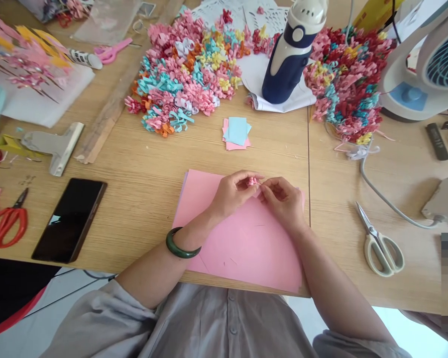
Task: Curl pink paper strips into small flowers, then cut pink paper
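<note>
Between the fingers of my left hand (229, 195) is a small pink paper flower (252, 182), held just above the far part of a stack of pink paper sheets (242, 238). My right hand (283, 199) is pinched close beside the flower, on what looks like a thin stem or strip at its right side; it is too small to tell. A few fine dark lines or threads lie on the pink sheet. Beyond my hands sits a little pile of blue and pink paper squares (237, 132).
Heaps of curled paper flowers (194, 74) lie at the back, around a dark blue bottle (287, 59). White-handled scissors (383, 248) and a fan (414, 74) are on the right. Leftward are a phone (70, 219), red scissors (9, 221) and a wooden strip (108, 109).
</note>
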The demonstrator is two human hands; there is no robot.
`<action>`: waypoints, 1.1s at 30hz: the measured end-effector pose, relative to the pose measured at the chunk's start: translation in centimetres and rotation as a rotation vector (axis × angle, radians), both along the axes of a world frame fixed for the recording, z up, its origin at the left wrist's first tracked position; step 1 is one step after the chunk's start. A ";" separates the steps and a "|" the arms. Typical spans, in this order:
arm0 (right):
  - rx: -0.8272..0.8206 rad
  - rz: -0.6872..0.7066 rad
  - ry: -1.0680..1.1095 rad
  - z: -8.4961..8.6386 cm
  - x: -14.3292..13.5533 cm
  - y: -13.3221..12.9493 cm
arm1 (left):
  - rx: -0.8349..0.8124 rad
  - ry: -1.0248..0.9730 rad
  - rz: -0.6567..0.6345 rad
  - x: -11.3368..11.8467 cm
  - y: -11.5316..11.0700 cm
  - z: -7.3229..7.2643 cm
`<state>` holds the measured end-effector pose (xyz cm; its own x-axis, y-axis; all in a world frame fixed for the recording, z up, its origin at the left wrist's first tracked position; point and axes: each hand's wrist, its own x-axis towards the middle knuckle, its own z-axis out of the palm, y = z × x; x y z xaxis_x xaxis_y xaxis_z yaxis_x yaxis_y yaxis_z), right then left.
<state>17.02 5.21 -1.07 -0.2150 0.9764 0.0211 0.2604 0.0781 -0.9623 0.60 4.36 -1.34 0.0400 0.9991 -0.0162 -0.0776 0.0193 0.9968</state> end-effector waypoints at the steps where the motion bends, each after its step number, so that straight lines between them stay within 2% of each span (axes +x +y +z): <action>1: -0.043 0.017 0.045 -0.1 0.1 0.1 | 0.029 0.030 0.013 0.0 0.0 0.0; 4: -0.166 0.039 0.144 0.0 0.3 0.6 | 0.082 0.064 0.066 -0.2 0.2 0.0; 8: -0.254 0.046 0.221 0.4 0.7 1.2 | 0.110 -0.002 0.095 -0.3 0.3 0.2; 11: -0.261 0.049 0.231 0.4 0.8 1.3 | -0.002 -0.087 -0.033 -0.2 0.2 0.4; 14: -0.283 0.103 0.233 0.3 1.0 1.3 | -0.013 0.006 -0.123 -0.1 0.0 0.4; 18: -0.325 0.120 0.211 0.5 1.2 1.5 | 0.077 0.126 -0.017 -0.3 0.1 0.3; 24: -0.353 0.086 0.242 0.8 1.4 1.7 | 0.023 -0.004 0.104 -0.9 0.7 0.2; 27: -0.339 0.102 0.239 0.8 1.3 1.5 | -0.064 -0.136 -0.041 -0.7 0.5 0.2; 29: -0.328 0.121 0.227 0.8 1.2 1.3 | -0.080 -0.143 -0.145 -0.5 0.3 0.2; 33: -0.273 0.131 0.174 0.7 1.2 1.1 | -0.068 -0.031 -0.132 -0.3 -0.1 0.2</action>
<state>18.18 6.28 -0.41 -0.3554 0.9152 -0.1901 0.0954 -0.1668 -0.9814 0.31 4.26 -1.13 0.1721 0.9818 -0.0801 -0.1007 0.0984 0.9900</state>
